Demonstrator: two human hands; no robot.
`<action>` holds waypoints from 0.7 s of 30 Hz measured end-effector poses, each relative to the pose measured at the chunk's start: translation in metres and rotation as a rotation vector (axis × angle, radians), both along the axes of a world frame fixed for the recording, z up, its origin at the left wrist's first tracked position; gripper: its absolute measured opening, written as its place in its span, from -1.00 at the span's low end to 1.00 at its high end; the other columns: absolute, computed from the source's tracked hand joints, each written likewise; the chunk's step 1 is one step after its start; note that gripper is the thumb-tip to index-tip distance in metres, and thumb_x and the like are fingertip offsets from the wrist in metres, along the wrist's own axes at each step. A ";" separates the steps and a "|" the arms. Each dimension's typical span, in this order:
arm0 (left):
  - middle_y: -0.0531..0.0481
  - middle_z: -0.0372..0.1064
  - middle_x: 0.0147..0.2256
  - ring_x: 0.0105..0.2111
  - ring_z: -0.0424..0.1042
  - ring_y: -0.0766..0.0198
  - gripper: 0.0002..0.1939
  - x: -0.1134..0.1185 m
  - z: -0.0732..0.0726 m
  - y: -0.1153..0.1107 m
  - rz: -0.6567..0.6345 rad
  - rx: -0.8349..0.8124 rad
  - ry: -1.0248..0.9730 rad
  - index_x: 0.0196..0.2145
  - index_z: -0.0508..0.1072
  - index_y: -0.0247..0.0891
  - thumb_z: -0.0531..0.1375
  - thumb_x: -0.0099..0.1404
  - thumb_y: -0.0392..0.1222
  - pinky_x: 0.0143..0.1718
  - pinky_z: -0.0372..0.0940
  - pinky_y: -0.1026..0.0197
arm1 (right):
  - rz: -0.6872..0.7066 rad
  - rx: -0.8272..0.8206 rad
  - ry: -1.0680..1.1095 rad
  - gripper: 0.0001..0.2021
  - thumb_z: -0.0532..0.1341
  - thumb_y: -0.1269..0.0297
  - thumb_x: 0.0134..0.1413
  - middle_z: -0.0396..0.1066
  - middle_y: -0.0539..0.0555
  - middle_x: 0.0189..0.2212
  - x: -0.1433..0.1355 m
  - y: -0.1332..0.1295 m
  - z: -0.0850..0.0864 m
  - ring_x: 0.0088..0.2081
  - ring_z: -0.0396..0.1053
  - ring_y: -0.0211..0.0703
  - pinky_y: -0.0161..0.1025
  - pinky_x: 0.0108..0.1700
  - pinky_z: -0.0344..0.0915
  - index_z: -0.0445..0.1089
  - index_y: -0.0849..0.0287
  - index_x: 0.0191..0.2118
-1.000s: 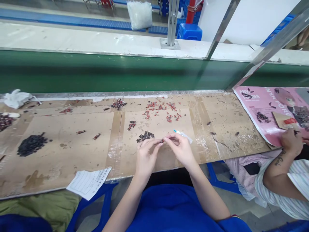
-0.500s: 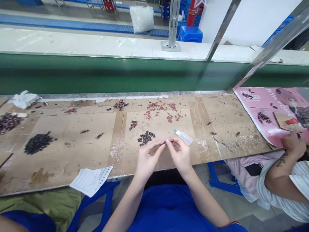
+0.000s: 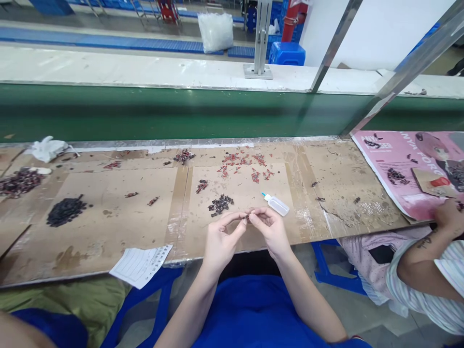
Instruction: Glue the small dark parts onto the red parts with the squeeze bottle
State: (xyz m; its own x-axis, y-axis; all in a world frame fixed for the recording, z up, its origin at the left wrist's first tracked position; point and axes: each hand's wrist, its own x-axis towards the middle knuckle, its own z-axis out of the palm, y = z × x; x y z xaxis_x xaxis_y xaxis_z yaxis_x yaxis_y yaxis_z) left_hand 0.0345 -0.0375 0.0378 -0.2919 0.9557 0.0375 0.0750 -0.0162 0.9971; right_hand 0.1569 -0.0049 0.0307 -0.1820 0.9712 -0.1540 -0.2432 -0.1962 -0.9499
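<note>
Head view: the fingers of the left hand (image 3: 222,237) and of the right hand (image 3: 273,232) meet tip to tip, thumb against forefinger on each side, pinching one small dark piece (image 3: 247,217) between them just above the near edge of the counter (image 3: 119,222). Such a two-sided fingertip hold presumably serves to steady an item too slight for a full grip. Taking the pinch as the clock's centre, a pile of dark pieces (image 3: 221,205) lies near at 10 o'clock, and a squeeze bottle (image 3: 277,205) with a teal tip rests on its side at 2 o'clock; both appear placed for short reach. Loose red-and-dark clusters (image 3: 255,176) are spread around 12 o'clock, in small groups that suggest sorting or counting. Well apart at 9 o'clock sits a black heap (image 3: 66,211), seemingly kept separate by kind. A printed slip (image 3: 140,266) overhangs the counter's edge at 8 o'clock. Toward 3 o'clock a pink sheet (image 3: 391,193) covers the counter, with a co-worker's hand (image 3: 449,215) at its near edge. Not verifiable: the shape of the pinched piece, mostly covered by fingertips; the slip's lettering, too small to read; what the co-worker's hand holds. A red-and-dark mound (image 3: 21,182), farther out at 9 o'clock, is cut off by the frame.
</note>
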 end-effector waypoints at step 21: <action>-0.15 0.54 -0.20 -0.12 0.40 -0.04 -0.77 -0.096 -0.041 0.050 0.198 -0.026 0.852 -0.20 0.55 -0.12 0.13 0.28 -0.11 -0.01 0.10 -0.10 | -0.071 0.510 -1.033 -0.66 0.20 0.05 0.12 0.46 0.23 -0.12 0.079 0.030 -0.033 -0.06 0.36 0.15 0.13 0.00 0.32 0.43 0.12 -0.07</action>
State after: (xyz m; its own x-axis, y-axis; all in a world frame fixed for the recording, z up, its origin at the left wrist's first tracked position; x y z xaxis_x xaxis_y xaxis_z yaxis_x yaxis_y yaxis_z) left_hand -0.0613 0.0125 -0.0036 -0.3353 0.8940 0.2973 0.7936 0.0979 0.6005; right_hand 0.2359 0.0254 -0.0024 -0.1407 0.9663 0.2155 0.7014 0.2510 -0.6671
